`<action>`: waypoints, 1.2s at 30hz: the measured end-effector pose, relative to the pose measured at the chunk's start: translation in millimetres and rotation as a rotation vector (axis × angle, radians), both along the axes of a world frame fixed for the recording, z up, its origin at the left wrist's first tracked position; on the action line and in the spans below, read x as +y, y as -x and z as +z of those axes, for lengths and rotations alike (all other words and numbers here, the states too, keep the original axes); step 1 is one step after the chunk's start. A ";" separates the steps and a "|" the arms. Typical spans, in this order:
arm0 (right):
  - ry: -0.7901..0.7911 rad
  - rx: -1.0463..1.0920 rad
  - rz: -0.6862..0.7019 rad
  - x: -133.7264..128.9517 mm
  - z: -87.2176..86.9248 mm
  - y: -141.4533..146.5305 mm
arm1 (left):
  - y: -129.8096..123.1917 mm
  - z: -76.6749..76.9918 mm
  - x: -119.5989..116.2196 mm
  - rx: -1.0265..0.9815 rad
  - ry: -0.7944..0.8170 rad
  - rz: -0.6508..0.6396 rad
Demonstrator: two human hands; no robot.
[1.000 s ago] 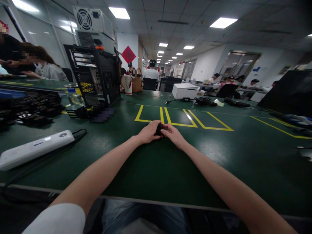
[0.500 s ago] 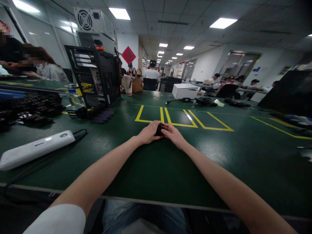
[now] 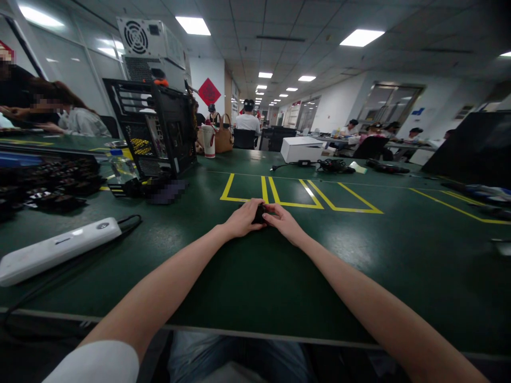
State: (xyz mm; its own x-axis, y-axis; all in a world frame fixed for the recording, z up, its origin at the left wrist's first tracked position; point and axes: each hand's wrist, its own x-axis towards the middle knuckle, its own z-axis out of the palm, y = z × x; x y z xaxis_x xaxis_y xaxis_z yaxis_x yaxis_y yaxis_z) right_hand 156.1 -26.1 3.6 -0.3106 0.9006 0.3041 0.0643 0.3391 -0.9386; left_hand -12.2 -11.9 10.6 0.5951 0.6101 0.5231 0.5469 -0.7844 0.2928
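Note:
Between my two hands sits a small black object (image 3: 259, 215), mostly covered by fingers, so its kind does not show. My left hand (image 3: 243, 219) wraps round it from the left, fingers over its far side and thumb along the near side. From the right, my right hand (image 3: 282, 221) pinches it with thumb and fingertips. Both hands are low over the green tabletop (image 3: 255, 282), just in front of yellow tape outlines (image 3: 279, 204).
At left lie a white power strip (image 3: 59, 250) with a black cord and a pile of dark parts (image 3: 59, 178). Beyond stand a water bottle (image 3: 123, 167), an open computer case (image 3: 159, 127), a cup (image 3: 208, 141) and a white box (image 3: 301, 149). Coiled cables (image 3: 335, 166) lie at the back.
Both hands stay on the small black object in nearly the same place, with only slight finger movement. The camera view has shifted a little.

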 end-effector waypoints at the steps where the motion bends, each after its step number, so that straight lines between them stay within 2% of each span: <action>1: 0.004 0.003 0.013 -0.5 0.1 -0.3 | 0.2 0.1 -0.2 -0.003 0.000 -0.001; 4: 0.004 0.043 0.038 -0.6 -0.6 -0.8 | 0.6 0.3 -0.8 -0.011 0.004 -0.011; 12: -0.030 0.016 -0.027 3.1 -0.9 0.7 | 0.1 0.0 -0.1 -0.012 -0.005 -0.017; 18: -0.018 0.046 0.025 1.0 -0.4 0.8 | -0.5 -1.2 0.6 -0.033 0.007 -0.013; 28: 0.022 0.021 -0.020 4.8 -2.2 0.2 | 0.3 0.8 -0.7 -0.009 -0.003 -0.014; 33: 0.016 0.060 0.032 0.4 -0.7 0.3 | 0.3 0.2 -0.2 -0.007 0.000 -0.007; 36: 0.006 0.071 0.013 -1.9 -0.6 0.3 | 0.0 -1.0 0.5 -0.005 -0.010 -0.010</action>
State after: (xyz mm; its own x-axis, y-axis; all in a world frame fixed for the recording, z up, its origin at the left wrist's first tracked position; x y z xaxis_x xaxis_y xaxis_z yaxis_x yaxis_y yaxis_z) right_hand 155.8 -27.9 3.1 -0.2997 0.8986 0.3205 -0.0071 0.3339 -0.9426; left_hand -12.2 -11.4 9.6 0.5983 0.5991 0.5320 0.5379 -0.7925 0.2874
